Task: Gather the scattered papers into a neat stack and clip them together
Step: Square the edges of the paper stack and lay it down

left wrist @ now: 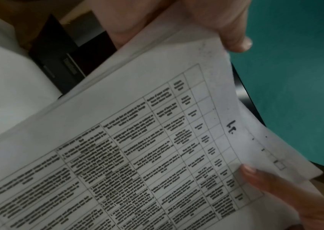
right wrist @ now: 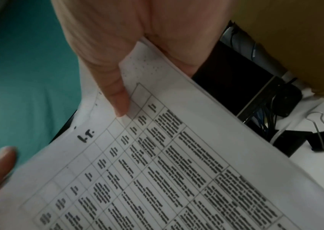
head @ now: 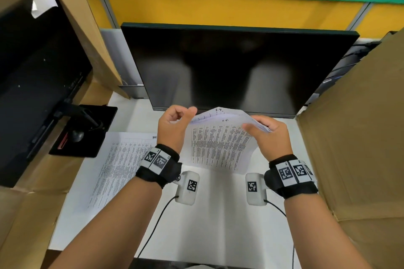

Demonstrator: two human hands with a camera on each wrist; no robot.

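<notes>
The held sheaf of papers point(head: 220, 140), at centre frame just in front of the dark monitor point(head: 238, 67), looks light, thin and floppy, likely to sag and slide sheet on sheet, so it is best pinched at opposite edges near the top. Both hands are raised above the white surface point(head: 218, 214): the left hand point(head: 172, 126) curls round the left edge, the right hand point(head: 269, 135) pinches the right. One loose sheet point(head: 118, 166) lies flat at lower left, and binder clips point(right wrist: 315, 140) wait at the wrist view's right.

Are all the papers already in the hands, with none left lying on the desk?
No: one printed sheet lies flat on the desk, left of the left hand, apart from the held stack.
</notes>
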